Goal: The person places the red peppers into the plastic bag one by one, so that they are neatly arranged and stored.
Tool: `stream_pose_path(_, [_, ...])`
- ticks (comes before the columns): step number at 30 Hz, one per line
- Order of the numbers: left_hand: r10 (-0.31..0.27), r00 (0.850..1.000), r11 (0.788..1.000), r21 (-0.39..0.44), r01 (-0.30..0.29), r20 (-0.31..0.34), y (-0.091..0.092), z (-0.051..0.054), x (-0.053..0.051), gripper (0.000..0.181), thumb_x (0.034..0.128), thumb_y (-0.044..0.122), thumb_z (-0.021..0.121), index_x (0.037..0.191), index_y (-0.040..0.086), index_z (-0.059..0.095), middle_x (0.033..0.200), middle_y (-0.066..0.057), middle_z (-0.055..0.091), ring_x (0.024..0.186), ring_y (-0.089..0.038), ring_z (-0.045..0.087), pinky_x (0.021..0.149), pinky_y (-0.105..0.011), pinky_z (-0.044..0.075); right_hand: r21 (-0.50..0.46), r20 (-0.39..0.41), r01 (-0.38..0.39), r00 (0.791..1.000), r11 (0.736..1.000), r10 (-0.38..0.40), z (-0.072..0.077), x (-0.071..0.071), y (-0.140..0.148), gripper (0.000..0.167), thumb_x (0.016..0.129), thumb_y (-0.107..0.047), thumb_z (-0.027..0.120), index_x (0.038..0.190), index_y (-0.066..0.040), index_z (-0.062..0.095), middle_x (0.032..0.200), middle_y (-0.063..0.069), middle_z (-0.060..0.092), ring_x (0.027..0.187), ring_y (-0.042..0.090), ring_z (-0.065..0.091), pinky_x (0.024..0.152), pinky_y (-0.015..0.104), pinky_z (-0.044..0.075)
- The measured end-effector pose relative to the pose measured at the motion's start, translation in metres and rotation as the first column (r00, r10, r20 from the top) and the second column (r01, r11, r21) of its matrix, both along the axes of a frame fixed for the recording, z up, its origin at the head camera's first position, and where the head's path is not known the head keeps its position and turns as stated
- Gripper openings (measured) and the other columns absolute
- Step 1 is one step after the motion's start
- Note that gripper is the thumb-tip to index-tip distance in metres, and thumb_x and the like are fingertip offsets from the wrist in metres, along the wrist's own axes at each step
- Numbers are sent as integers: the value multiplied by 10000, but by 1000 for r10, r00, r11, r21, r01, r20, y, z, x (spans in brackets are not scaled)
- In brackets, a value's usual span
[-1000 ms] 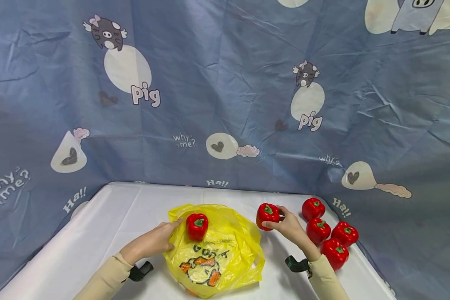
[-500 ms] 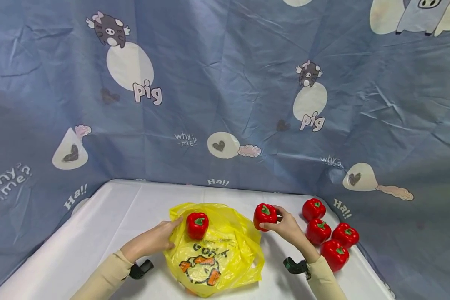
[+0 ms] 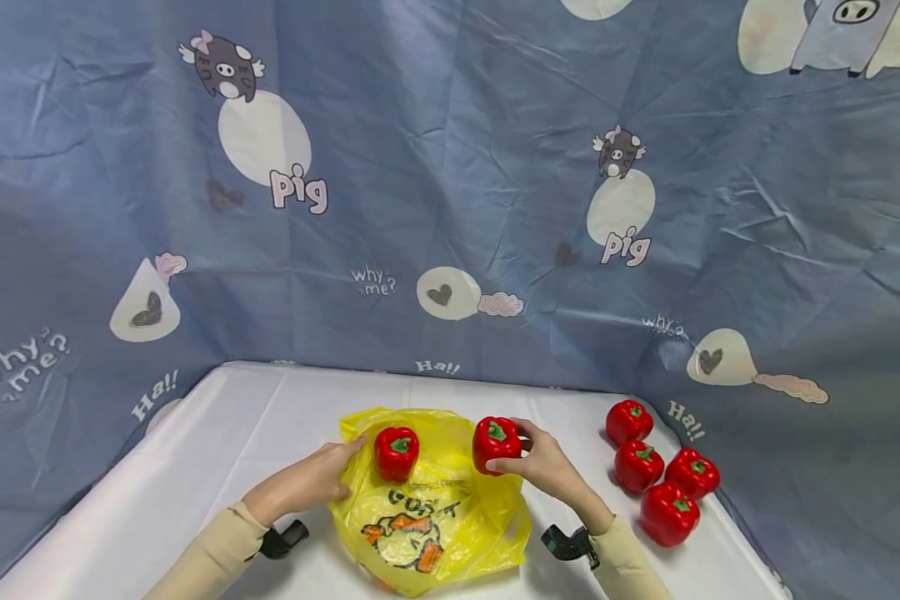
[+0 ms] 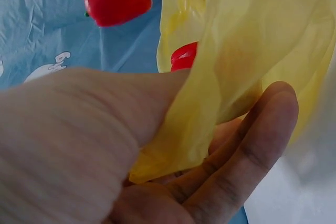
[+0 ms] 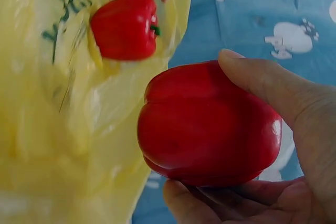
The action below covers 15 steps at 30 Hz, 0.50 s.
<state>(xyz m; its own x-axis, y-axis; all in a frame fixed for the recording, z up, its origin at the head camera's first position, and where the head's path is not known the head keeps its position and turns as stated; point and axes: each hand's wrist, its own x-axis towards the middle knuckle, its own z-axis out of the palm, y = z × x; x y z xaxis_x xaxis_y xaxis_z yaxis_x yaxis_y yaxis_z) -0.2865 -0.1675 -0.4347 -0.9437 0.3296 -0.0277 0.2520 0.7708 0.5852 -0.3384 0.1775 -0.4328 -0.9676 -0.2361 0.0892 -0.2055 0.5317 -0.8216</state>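
So the biggest thing in our view was the blue backdrop (image 3: 412,200), hung behind a white table (image 3: 277,433). Down at 6 o'clock we had a yellow bag (image 3: 483,546). Our left hand (image 3: 311,477) was half closed at the bag's 10 o'clock edge, plastic between thumb and fingers, probably to keep the mouth from flopping. Our right hand (image 3: 546,467) was curled round a red pepper (image 3: 494,447), opened only about as wide as the pepper; gripping its sides likely left the underside free. That one was stem up, overlapping the bag between 1 and 2 o'clock. A second pepper (image 3: 396,456) sat towards 11 o'clock, inside or on top, we couldn't tell. Four loose peppers (image 3: 667,518) clustered off the bag's 3 o'clock, presumably for right-hand reach.
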Motion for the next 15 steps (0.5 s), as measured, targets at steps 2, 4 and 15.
stream_pose_path(2, [4, 1000, 1000, 5, -4, 12, 0, -1, 0, 768, 744, -86, 730, 1423, -115, 372, 1382, -308, 484, 907, -206, 544, 660, -328, 444, 0, -1, -29, 1000, 1000, 29, 0, 0, -8, 791, 693, -307, 863, 1345, -43, 501, 1254, 120, 599, 1051, 256, 614, 802, 381, 565])
stream_pose_path(4, [4, 1000, 1000, 7, -4, 22, -1, -2, 1, 770, 745, -88, 730, 1426, -111, 372, 1392, -306, 476, 955, -214, 554, 673, -331, 448, 6, -6, -58, 998, 998, 58, -1, 0, -16, 802, 703, -319, 856, 1356, -35, 485, 1260, 133, 593, 1053, 261, 618, 804, 375, 565])
stream_pose_path(15, [-18, 1000, 1000, -4, 18, -13, -1, -3, 2, 766, 745, -90, 707, 1432, -102, 369, 1373, -306, 494, 907, -211, 536, 643, -316, 444, 9, 0, -173, 985, 985, 173, -5, 5, -58, 809, 730, -394, 827, 1367, -42, 473, 1222, 115, 620, 1040, 240, 621, 789, 328, 561])
